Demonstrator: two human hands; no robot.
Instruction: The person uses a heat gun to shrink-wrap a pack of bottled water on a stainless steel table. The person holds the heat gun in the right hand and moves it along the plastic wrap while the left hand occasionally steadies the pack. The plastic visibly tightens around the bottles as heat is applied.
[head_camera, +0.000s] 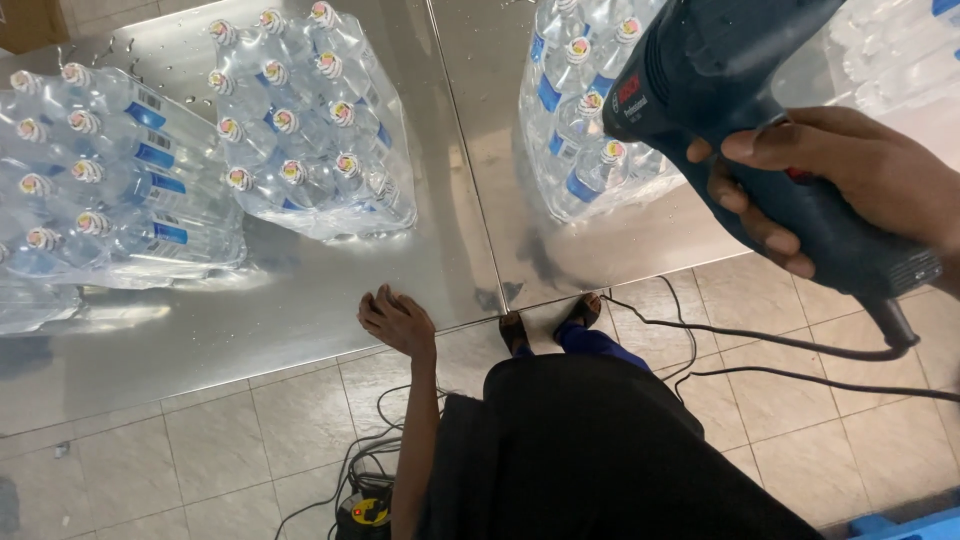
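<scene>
— What is the right hand (850, 185) doing?

— It is gripping a dark blue heat gun (745, 130) by the handle, fingers wrapping fully around it, one finger lying along the front of the grip. The tool is being held up close to the camera, at the upper right of the view, with its barrel pointing up and away over the metal table (330, 300).

— And its cable?

— A black cord (760, 340) is coming out of the bottom of the handle and trailing left and down across the tiled floor (250, 430).

— What is lying just past the tool?

— A shrink-wrapped pack of water bottles (575, 110) is sitting on the table, partly hidden behind the gun's body. A second pack (310, 120) is standing further left, apart from it, and a third pack (100, 170) is lying at the far left edge, close beside the second.

— The left hand (395, 320)?

— It is resting on the near edge of the table, fingers curled loosely over the rim, holding nothing.

— Anything lower down?

— The person's dark garment (590, 450) is filling the bottom middle, with feet in sandals (580, 315) showing at the table's edge. A small black and yellow device (365, 510) is sitting on the floor amid tangled cables, near the left arm.
</scene>
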